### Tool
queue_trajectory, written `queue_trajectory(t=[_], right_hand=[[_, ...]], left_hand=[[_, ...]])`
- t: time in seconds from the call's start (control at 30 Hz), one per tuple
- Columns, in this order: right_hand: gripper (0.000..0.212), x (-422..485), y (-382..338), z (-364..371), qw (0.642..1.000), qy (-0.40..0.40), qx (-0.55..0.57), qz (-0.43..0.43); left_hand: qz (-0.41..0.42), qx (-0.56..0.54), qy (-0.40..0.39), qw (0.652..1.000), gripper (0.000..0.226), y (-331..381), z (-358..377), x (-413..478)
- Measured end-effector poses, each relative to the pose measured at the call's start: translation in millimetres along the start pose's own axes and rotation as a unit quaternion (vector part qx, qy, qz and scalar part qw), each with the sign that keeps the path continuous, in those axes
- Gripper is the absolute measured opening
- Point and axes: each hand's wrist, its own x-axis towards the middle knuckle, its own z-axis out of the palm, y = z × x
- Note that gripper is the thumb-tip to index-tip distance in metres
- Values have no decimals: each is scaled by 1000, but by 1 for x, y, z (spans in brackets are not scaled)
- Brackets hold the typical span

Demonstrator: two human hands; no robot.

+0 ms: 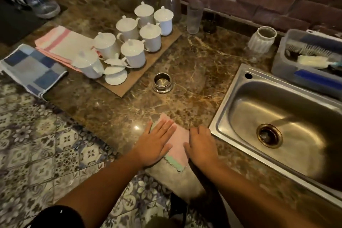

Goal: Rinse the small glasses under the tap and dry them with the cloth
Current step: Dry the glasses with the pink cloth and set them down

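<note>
A pink cloth [178,141] with a green edge lies flat at the counter's front edge. My left hand [156,142] presses on its left side with straight fingers. My right hand [200,146] rests palm down on its right side, fingers slightly bent. A tall clear glass [194,19] and a small dark glass [210,25] stand at the back by the brick wall. The steel sink [277,126] is to the right and holds nothing; no tap is in view.
A board [140,74] carries several white lidded cups [133,54]. A small steel cup [162,82] stands mid-counter. Folded towels, pink-striped [63,42] and blue-checked [31,69], lie at the left. A white ribbed jar [261,40] and a brush tub [311,61] sit behind the sink.
</note>
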Motion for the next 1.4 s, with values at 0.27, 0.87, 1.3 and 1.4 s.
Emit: queue_trajectory(t=[0.27, 0.87, 1.3, 1.4], right_hand=[[34, 26, -4, -8, 979, -115, 118, 117], [15, -57, 58, -138, 893, 63, 445, -16], [78, -114, 84, -184, 375, 24, 926, -31], [79, -117, 82, -185, 337, 3, 938, -78]], left_hand=[[-11, -25, 31, 999, 67, 1, 8, 0], [177, -294, 23, 939, 18, 62, -187, 60], [368, -330, -51, 868, 7, 168, -331, 64], [398, -308, -92, 859, 7, 185, -343, 66]])
